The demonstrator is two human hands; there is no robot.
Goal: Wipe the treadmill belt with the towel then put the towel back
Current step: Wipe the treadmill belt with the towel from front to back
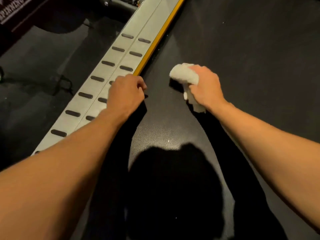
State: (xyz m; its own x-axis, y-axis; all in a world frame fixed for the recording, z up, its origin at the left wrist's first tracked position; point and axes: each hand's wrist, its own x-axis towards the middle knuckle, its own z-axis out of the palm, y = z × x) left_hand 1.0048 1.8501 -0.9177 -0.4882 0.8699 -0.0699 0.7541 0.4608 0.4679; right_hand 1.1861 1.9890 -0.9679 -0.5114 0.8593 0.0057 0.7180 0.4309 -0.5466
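Observation:
The dark textured treadmill belt [242, 58] fills the right and middle of the view. My right hand [206, 87] is shut on a bunched white towel [183, 75], which bulges out ahead of the fingers and hangs below the palm, just over the belt. My left hand [126, 92] is curled into a loose fist with nothing in it, resting at the belt's left edge where the yellow strip [161, 35] meets the grey side rail [110, 70].
The grey side rail with dark oval grip pads runs diagonally from lower left to upper middle. Dark gym floor [43, 70] lies left of it, with other equipment at the top left. My shadow darkens the near belt.

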